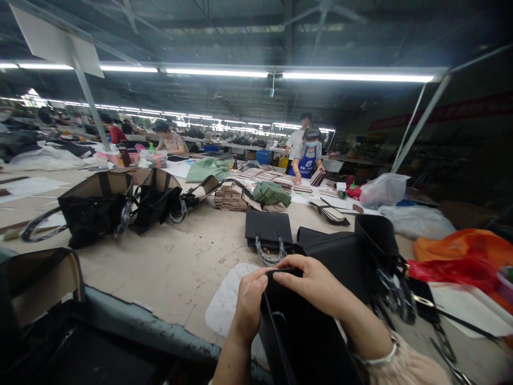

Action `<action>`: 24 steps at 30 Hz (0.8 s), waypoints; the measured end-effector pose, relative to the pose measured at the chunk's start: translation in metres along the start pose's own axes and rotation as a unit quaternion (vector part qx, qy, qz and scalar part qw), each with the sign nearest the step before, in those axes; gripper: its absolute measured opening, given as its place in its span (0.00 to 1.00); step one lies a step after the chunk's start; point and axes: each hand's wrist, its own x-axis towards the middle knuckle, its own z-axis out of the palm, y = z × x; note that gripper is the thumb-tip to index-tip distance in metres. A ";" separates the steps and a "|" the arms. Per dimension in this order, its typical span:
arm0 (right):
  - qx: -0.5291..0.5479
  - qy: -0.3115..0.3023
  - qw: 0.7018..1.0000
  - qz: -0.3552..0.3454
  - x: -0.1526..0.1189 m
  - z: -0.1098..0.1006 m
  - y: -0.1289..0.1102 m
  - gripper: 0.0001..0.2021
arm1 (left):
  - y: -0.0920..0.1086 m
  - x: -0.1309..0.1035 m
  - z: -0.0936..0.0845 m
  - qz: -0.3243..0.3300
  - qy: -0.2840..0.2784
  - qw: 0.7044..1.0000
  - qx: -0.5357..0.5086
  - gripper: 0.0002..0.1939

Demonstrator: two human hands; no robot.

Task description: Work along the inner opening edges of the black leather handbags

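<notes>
Black bag (pixel 308 337) is at the near edge of the tabletop (pixel 172 278), right in front of the wearer, mouth up & tilted; can't tell if its base rests on anything, as the lower part runs out of view. L hand (pixel 249 302) has its grip closed on the rim's far L corner, thumb up top; R hand (pixel 315 280) has thumb & fingers pinched over the same far rim, just beside the L, approx. touching. Small pale strip (pixel 279 317) shows inside the bag, too unclear to say if it's a label. Just beyond the hands: finished-looking black handbag (pixel 267 224), plain front, gold-tone fitting, handles (pixel 269 256) wrapped in clear plastic. White sheet (pixel 224 294) lies flat to the L of the hands, partly behind the L forearm. On the R, another black bag (pixel 372 238) w/ wrapped handles, then orange plastic (pixel 444 248) & red plastic (pixel 452 274). Two more black bags (pixel 96 208) stand far L; tan pieces (pixel 230 197) & green pieces (pixel 272 193) are stacked mid-tabletop. Writing: co-worker opp. wears a blue apron (pixel 305 167) w/ white square logo (pixel 309 164), small text under it too small to read. Red banner (pixel 441 111) on the R, upper bkgd., seems to carry lettering, too dark & blurred to make out.
</notes>
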 end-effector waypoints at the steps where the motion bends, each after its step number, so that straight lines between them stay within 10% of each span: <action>1: 0.001 0.002 1.000 0.003 0.000 0.001 0.000 0.12 | 0.000 0.000 0.000 -0.001 -0.001 1.000 -0.001 0.19; 24: 0.039 -0.006 0.998 0.049 0.007 0.006 0.003 0.10 | 0.001 -0.002 0.001 -0.008 -0.032 0.999 -0.014 0.19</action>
